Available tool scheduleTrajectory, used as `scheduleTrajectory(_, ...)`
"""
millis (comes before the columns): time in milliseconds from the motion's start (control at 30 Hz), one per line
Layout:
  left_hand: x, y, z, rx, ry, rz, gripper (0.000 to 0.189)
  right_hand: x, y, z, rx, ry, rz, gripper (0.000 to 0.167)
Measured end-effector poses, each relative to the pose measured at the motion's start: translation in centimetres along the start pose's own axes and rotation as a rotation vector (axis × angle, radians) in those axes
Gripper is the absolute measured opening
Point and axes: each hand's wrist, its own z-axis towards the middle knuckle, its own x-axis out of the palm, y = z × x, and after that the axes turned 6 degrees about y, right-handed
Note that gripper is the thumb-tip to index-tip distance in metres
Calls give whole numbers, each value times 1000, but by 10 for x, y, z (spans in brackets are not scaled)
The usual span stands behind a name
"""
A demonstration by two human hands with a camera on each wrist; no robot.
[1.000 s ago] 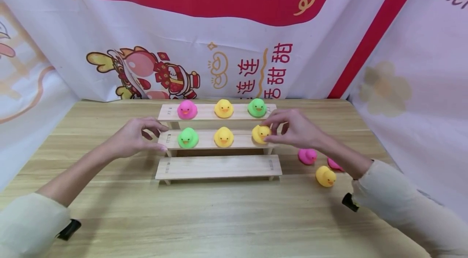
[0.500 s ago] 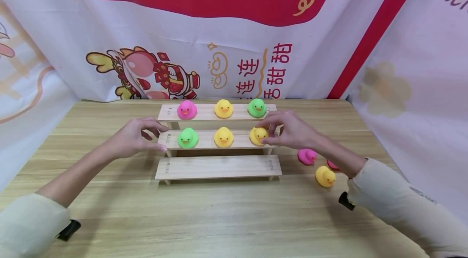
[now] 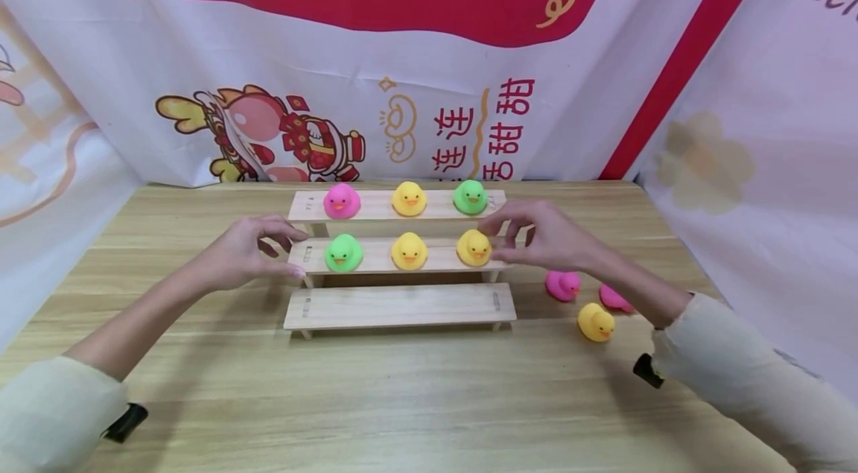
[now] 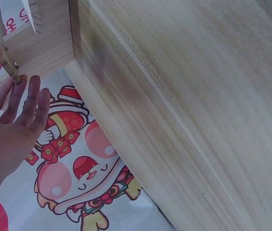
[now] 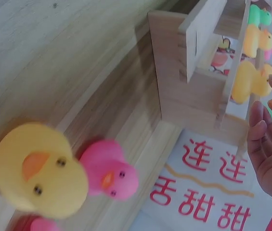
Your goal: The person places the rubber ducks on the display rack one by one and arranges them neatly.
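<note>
A three-tier wooden display stand (image 3: 402,307) stands on the table. My left hand (image 3: 249,253) holds the left end of its middle shelf, thumb at the front edge and fingers farther back. In the left wrist view, the left hand's (image 4: 15,120) fingertips touch the board. On the middle shelf sit a green rubber duck (image 3: 344,253), a yellow rubber duck (image 3: 409,252) and, at the right end, another yellow rubber duck (image 3: 474,248). Just right of that last duck, my right hand (image 3: 539,236) has its thumb and fingers spread, with nothing between them.
On the top shelf sit a pink duck (image 3: 342,201), a yellow duck (image 3: 409,199) and a green duck (image 3: 470,197). Right of the stand lie a yellow duck (image 3: 596,322) and two pink ducks, one (image 3: 562,285) nearer the stand. A printed cloth (image 3: 402,108) hangs behind.
My right hand slid the right-hand yellow duck slightly left on the middle shelf, then let go and drew back a little to the right. The left hand stays in place.
</note>
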Motion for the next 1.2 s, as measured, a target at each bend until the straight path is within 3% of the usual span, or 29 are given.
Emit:
scheduleTrajectory(233, -1, 0, -1, -4, -3, -1, 52, -16, -12, -19, 71, -50, -34, 38)
scheduleTrajectory(400, -2, 0, 0, 4, -4, -1, 51, -24, -24, -32, 72, -46, -35, 29)
scheduleTrajectory(833, -2, 0, 1, 2, 0, -24, 51, -33, -69, -58, 83, 75, -56, 21)
scheduleTrajectory(1200, -1, -1, 0, -13, 9, -25, 52, -33, -88, -77, 98, 174, -24, 27)
